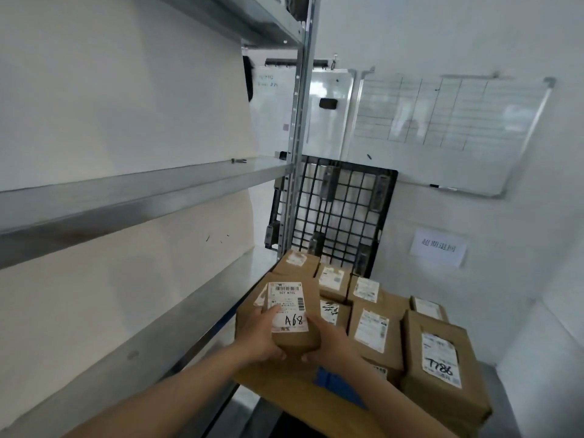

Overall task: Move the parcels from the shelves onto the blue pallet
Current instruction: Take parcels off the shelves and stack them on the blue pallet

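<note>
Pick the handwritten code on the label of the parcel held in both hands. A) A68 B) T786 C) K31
A: the parcel gripped by the left hand and right hand bears A68 in marker, while T786 is on another parcel to the right.

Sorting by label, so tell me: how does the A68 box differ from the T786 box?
The A68 box is held by the left grip and right grip; the T786 box lies untouched. A68 box is left, T786 box far right. Both: brown cardboard, white labels, handwritten codes.
</note>
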{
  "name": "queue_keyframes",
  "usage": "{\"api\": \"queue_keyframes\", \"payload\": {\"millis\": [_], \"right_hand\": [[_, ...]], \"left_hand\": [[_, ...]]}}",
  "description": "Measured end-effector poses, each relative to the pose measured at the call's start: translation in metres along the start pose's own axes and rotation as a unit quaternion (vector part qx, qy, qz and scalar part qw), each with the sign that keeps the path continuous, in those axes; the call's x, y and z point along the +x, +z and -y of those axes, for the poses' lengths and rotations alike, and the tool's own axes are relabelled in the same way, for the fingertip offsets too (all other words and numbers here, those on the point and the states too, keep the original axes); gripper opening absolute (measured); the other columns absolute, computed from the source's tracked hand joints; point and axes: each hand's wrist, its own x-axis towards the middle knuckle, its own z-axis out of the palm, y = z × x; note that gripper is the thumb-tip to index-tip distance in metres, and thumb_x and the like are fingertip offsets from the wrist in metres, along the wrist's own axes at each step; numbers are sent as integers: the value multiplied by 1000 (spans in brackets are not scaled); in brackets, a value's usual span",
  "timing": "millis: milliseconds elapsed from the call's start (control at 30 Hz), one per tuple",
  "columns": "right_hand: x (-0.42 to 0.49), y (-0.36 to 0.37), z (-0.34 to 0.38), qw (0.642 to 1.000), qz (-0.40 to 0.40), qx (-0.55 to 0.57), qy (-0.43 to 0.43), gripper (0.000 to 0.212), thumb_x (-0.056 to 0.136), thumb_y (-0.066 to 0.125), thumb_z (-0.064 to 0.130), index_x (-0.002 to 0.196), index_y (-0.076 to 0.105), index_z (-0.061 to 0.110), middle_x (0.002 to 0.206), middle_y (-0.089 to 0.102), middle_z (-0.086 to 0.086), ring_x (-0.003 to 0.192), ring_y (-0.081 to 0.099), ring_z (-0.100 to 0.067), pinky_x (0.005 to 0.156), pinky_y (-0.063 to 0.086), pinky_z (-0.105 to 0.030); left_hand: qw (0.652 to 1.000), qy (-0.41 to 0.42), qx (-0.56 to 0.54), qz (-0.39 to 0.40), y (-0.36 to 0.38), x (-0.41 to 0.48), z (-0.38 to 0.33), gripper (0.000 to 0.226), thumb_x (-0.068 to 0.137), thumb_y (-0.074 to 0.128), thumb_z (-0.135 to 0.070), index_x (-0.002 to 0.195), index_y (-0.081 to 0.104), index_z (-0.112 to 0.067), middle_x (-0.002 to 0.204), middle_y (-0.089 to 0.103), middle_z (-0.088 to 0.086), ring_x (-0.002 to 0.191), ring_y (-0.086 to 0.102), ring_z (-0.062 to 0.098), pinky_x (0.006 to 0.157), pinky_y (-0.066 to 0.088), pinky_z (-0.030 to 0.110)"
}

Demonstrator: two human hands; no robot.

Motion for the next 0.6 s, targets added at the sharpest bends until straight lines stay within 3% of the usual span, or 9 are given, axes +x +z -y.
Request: {"api": "queue_keyframes", "payload": {"millis": [300,600], "right_hand": [[90,-18,-33,997,-34,55,39,82,77,70,14,144,23,25,144,39,-2,132,37,-20,102,38,-28],[222,-53,-39,993,-51,68,85,77,79,67,12,143,25,23,142,40,-6,129,41,-23,102,40,-32]], "left_hand": [[999,34,23,36,-1,118,0,109,67,81,-26,149,8,-22,152,15,6,138,24,24,112,29,34],[994,87,29,66,-31,272,5,109,66,81,-20,149,11,-16,152,16,8,138,26,25,112,32,33]]}}
